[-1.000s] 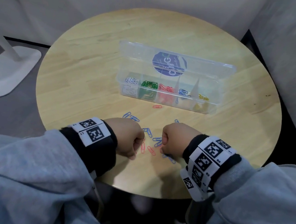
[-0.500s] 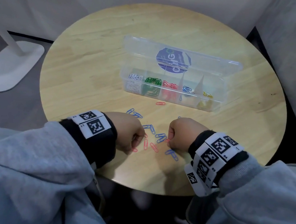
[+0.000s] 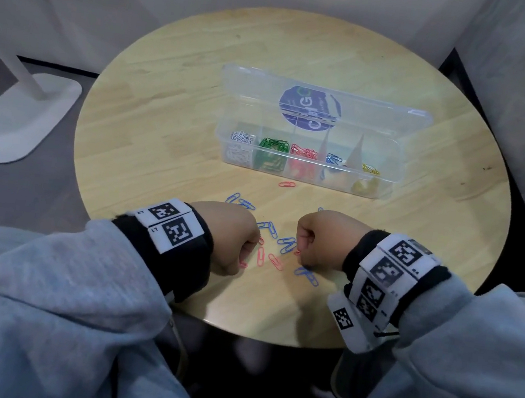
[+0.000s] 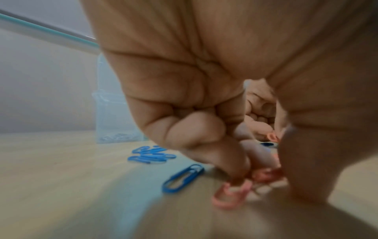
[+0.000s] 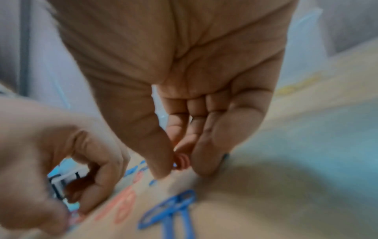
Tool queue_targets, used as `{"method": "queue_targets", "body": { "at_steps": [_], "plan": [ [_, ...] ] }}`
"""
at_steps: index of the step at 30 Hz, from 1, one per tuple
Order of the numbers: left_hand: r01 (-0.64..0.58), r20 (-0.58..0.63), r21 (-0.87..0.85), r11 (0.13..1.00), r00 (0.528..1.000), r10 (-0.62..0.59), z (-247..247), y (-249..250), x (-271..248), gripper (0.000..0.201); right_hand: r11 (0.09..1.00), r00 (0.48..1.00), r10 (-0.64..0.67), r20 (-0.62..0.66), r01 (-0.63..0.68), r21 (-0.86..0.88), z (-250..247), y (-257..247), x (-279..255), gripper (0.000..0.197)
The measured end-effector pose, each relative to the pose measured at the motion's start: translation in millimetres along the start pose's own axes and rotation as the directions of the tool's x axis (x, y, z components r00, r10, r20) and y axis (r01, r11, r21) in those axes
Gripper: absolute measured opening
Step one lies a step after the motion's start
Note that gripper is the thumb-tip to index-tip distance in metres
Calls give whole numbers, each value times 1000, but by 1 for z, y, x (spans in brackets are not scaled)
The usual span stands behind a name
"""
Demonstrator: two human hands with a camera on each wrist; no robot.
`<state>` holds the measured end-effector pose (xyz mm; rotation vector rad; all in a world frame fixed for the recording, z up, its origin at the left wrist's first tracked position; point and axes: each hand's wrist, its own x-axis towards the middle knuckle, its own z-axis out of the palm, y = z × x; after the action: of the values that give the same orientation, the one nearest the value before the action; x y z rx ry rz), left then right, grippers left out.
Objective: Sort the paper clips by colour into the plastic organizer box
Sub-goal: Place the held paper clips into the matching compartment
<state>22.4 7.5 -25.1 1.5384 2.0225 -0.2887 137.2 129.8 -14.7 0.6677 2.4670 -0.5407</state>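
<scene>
The plastic organizer box (image 3: 306, 158) is sitting open on the round table (image 3: 164, 125), holding white, green, red, blue and yellow clips in separate compartments. Nearer the person than the box, loose blue and red paper clips (image 3: 285, 245) are lying scattered. The left hand (image 3: 232, 240) is curling over them, fingertips pressing a red clip (image 4: 231, 194). The right hand (image 3: 322, 240) is pinching another red clip (image 5: 181, 161) between thumb and fingers.

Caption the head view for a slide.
Both hands pick at loose red clips and blue clips on a round table before the open organizer box.
</scene>
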Motion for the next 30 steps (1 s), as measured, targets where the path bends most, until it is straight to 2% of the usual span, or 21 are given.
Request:
{"method": "queue_targets", "body": {
  "at_steps": [2,5,8,11,12,14,16,18,19,21,24,26,28,29,30],
  "plan": [
    [6,-18,-17,1000,1000,-6,0,0,1,8,972,1000,6,-9,-4,235,0,6,4,20],
    [12,-47,-33,999,999,-14,-2,-3,2,6,790,995,-35,89,-27,612,-1,12,6,20],
    [21,-70,-57,998,997,-25,-5,-4,2,9,658,990,-38,137,-79,749,-4,16,8,22],
    [34,-131,-258,965,989,-70,-14,-15,-3,13,570,989,-32,146,-102,816,-3,17,12,28],
    [24,-161,-359,933,983,-87,-20,-21,-5,14,570,990,-35,136,-92,817,-3,16,12,29],
    [-12,-184,-630,776,974,-134,-33,-34,-13,16,656,993,-64,97,-31,754,-3,15,11,28],
    [-44,-174,-835,549,967,-186,-44,-45,-22,17,827,994,-107,29,73,558,-4,9,6,22],
    [-58,-146,-923,381,968,-206,-51,-52,-30,13,943,991,-130,-34,134,304,-2,-1,1,16],
    [-59,-134,-938,341,971,-200,-53,-55,-32,14,969,991,-128,-38,133,207,-1,-7,-1,21],
    [-37,-100,-944,327,979,-178,-55,-58,-34,20,991,992,-119,-33,121,65,2,-19,-2,32],
    [39,-31,-943,330,979,-204,-55,-55,-33,15,986,988,-148,-49,144,-80,6,-30,3,46],
    [59,-3,-958,281,976,-216,-54,-53,-30,30,980,985,-164,-61,156,-124,8,-36,7,46],
    [79,22,-966,247,974,-225,-52,-50,-28,31,977,982,-175,-74,164,-135,9,-42,10,40],
    [108,39,-954,279,969,-244,-50,-50,-26,28,977,982,-175,-77,164,-137,8,-45,12,36],
    [151,54,-925,350,961,-271,-48,-48,-25,24,976,981,-176,-81,163,-141,7,-47,13,33]
  ]
}}
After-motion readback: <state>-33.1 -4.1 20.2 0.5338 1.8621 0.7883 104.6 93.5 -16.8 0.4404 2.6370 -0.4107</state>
